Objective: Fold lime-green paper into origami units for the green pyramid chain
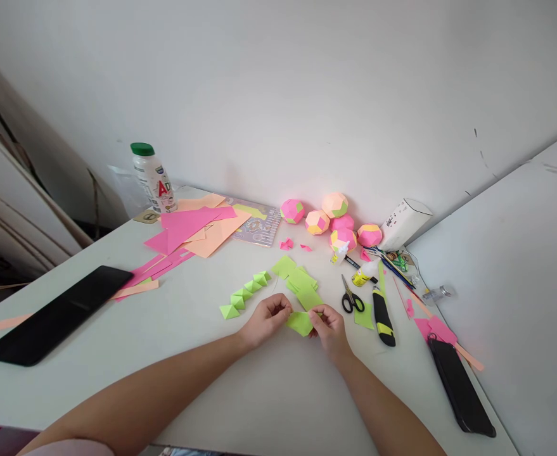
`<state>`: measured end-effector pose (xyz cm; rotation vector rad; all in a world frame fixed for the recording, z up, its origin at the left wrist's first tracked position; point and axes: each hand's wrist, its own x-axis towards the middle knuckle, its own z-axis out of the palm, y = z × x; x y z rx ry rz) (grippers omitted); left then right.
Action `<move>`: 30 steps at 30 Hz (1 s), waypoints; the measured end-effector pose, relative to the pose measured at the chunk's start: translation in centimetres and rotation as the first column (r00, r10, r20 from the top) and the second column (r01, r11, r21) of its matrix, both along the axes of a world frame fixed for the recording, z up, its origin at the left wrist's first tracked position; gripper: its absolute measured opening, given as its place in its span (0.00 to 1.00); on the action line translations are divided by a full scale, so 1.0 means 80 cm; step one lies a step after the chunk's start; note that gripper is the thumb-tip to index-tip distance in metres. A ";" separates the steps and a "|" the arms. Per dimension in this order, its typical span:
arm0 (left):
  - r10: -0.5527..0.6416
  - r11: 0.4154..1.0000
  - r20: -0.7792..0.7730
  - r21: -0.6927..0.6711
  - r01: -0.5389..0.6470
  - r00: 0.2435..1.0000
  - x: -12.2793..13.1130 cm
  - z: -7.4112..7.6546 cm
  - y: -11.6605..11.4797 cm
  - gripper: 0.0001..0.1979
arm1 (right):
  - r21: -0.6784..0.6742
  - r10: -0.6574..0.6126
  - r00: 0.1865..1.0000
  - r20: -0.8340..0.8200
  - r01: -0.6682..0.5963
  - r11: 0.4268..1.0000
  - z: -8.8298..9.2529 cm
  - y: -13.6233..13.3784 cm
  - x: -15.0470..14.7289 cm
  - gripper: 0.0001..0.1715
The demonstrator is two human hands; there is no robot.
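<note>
A small green paper piece (300,323) is held between both hands above the white table. My left hand (269,318) pinches its left edge, and my right hand (328,326) grips its right edge with thumb and fingers. Just beyond lie several loose green paper squares (301,278), partly overlapping. To the left of my left hand runs a row of folded green paper units (243,295). Black-handled scissors (352,301) and a black-and-yellow utility knife (383,316) rest to the right of my right hand.
Pink and orange paper sheets (187,231) and a green-capped bottle (152,177) are at the back left. A black tablet (59,313) lies left, a black phone (463,386) right. Several paper balls (317,222) sit by the wall, near a glue bottle (364,273).
</note>
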<state>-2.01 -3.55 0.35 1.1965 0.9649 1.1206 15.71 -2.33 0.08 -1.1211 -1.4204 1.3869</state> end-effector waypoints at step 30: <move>-0.102 0.994 -0.069 -0.032 0.100 0.992 0.001 -0.002 -0.001 0.09 | -0.015 0.080 0.997 -0.007 -0.080 0.997 -0.005 0.001 0.003 0.04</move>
